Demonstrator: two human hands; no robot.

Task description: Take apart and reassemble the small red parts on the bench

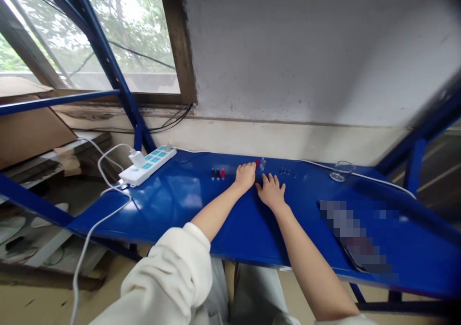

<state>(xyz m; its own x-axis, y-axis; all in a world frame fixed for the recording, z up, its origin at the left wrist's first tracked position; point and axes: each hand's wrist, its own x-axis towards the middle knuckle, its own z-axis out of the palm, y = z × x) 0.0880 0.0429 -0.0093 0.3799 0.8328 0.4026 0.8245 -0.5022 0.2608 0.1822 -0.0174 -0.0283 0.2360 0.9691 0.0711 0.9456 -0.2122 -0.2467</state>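
My left hand (246, 176) is closed low over the blue table. At its fingertips a small red cylinder (257, 162) shows in part, the rest covered by the fingers. Just behind it stand small clear pieces (262, 163). My right hand (272, 191) lies beside the left one with its fingers spread, on or close above the tabletop; I see nothing held in it. To the left, two small black cylinders (215, 174) and one red cylinder (223, 174) with pale lower ends stand in a row. Several tiny parts (284, 171) lie beyond my right hand.
A white power strip (148, 165) with a plug and cable lies on the left of the blue table (173, 210). At the right are a clear round container (338, 174), a white cable and a blurred flat item (355, 234). Blue metal posts (108, 61) flank the table.
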